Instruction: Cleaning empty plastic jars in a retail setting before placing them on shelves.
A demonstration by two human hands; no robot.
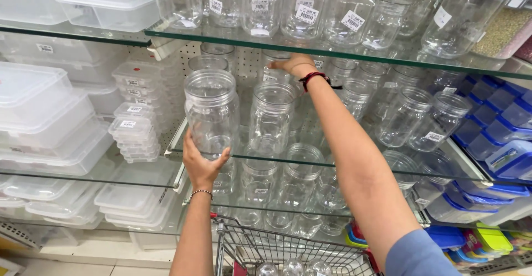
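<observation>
My left hand (202, 165) cups the bottom of a clear plastic jar (211, 110) with no lid, holding it up in front of the middle glass shelf (310, 161). My right hand (292, 64) reaches far back over that shelf, just under the top glass shelf (332, 51), among more clear jars. Its fingers are hidden behind the jars, so what they touch is unclear. A dark red band sits on the right wrist, a bead bracelet on the left. Another clear jar (271, 118) stands on the shelf between my arms.
Stacks of clear lidded plastic boxes (50, 121) fill the shelves at left. Blue-lidded containers (499, 143) are stacked at right. Many clear jars line the top shelf. A wire shopping cart (266, 251) with several clear jars in it stands below my arms.
</observation>
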